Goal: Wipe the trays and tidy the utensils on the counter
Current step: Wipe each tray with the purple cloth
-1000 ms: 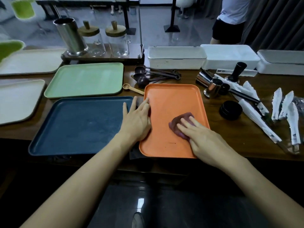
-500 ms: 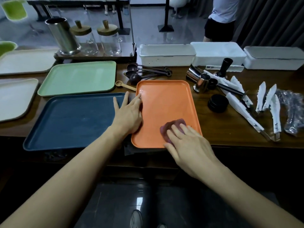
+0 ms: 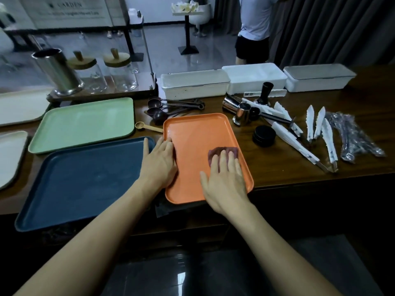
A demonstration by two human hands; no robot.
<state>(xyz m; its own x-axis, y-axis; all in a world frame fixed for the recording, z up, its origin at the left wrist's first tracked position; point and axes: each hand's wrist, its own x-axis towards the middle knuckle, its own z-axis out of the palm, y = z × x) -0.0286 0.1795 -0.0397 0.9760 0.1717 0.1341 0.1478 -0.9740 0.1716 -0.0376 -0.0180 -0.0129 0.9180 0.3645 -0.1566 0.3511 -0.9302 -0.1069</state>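
While the flat orange rectangular tray point(image 3: 192, 133) lies at the near edge of the dark wooden counter point(image 3: 299, 167), it is pinned at its left rim by the left hand point(image 3: 159, 165), fingers straight. A crumpled purple cloth point(image 3: 215, 153) is pressed flat onto its right side under the extended fingers of the right hand point(image 3: 224, 180).
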